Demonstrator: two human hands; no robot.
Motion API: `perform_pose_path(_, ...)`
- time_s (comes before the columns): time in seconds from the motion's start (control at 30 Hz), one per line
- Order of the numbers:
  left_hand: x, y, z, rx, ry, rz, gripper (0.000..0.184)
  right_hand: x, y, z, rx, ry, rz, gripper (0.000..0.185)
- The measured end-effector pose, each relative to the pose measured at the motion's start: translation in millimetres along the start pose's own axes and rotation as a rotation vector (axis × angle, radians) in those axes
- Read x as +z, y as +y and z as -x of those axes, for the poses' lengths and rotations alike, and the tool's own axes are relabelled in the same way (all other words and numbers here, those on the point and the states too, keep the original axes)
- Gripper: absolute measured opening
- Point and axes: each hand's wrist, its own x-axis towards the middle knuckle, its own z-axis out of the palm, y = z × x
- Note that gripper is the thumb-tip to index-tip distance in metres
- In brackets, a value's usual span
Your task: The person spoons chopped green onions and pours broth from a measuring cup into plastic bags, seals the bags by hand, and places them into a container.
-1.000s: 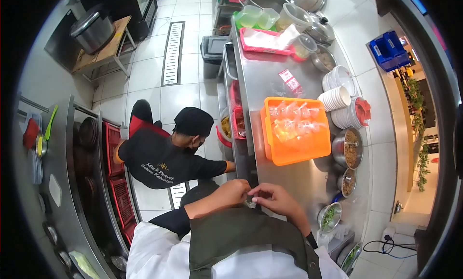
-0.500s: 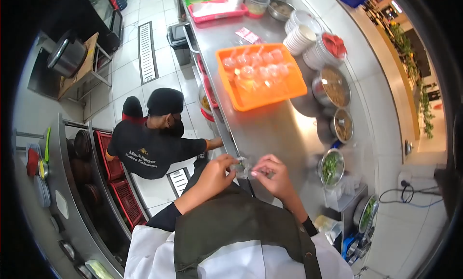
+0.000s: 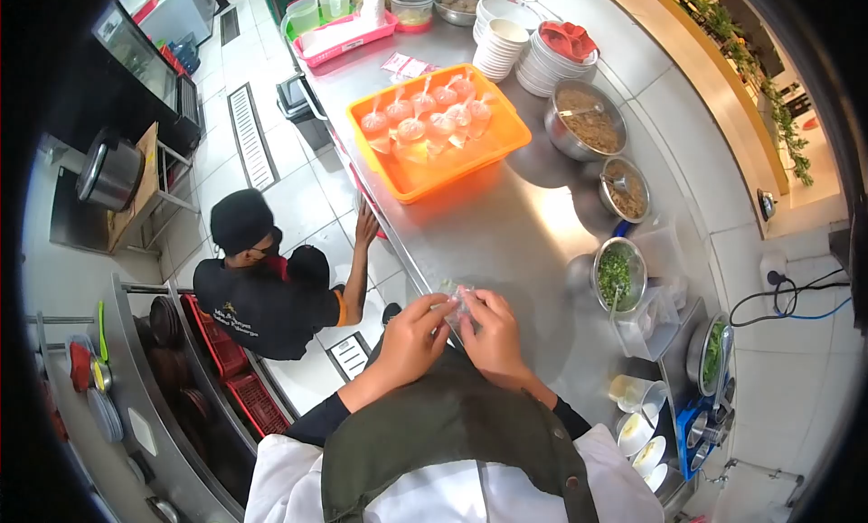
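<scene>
My left hand (image 3: 409, 340) and my right hand (image 3: 495, 335) meet over the front edge of the steel counter (image 3: 533, 243). Between their fingertips is a small clear plastic bag (image 3: 457, 291) with a bit of green at its far end; its contents are too small to make out. Both hands pinch the bag, fingers closed. Farther along the counter stands an orange tray (image 3: 404, 196) holding several knotted clear bags (image 3: 441, 123). To the right of my hands sits a metal bowl of chopped green herbs (image 3: 616, 277).
A co-worker (image 3: 262, 288) in black crouches at the left, one hand by the counter edge. Two metal bowls of brown food (image 3: 588, 123), stacked white bowls (image 3: 550, 64) and a pink tray (image 3: 348, 40) line the counter. Shelving (image 3: 172, 414) stands behind at left.
My hands have come together on the bag, the right closing in beside the left. The co-worker has shifted left and raised an arm. The view has turned a little.
</scene>
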Motion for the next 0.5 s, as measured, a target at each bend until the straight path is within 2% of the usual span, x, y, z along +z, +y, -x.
perform_pose_path(0.07,-5.0,-0.2,1.5,0.177,0.063,-0.048,0.036,-2.6,-1.4,3.0,-0.090,0.111,-0.110,0.028)
perform_pose_path(0.17,-2.8,-8.7,4.2,0.089,-0.016,-0.025,0.038,1.2,2.1,3.5,-0.016,-0.003,-0.157,0.025)
perform_pose_path(0.2,-2.6,-8.7,6.8,-0.005,-0.053,0.034,0.038,0.8,3.3,3.0,-0.002,-0.007,-0.149,0.024)
perform_pose_path(0.3,0.0,-20.9,10.7,0.015,-0.027,0.005,0.035,6.7,0.7,7.6,0.066,-0.091,-0.174,0.023)
perform_pose_path(0.37,-6.3,-20.3,9.6,-0.064,-0.091,0.030,0.032,4.1,-2.1,-0.4,0.138,-0.175,-0.185,0.023)
perform_pose_path(0.5,-10.6,-30.3,10.9,-0.045,-0.104,0.040,0.030,5.7,-6.9,-11.4,0.098,-0.233,-0.229,0.024)
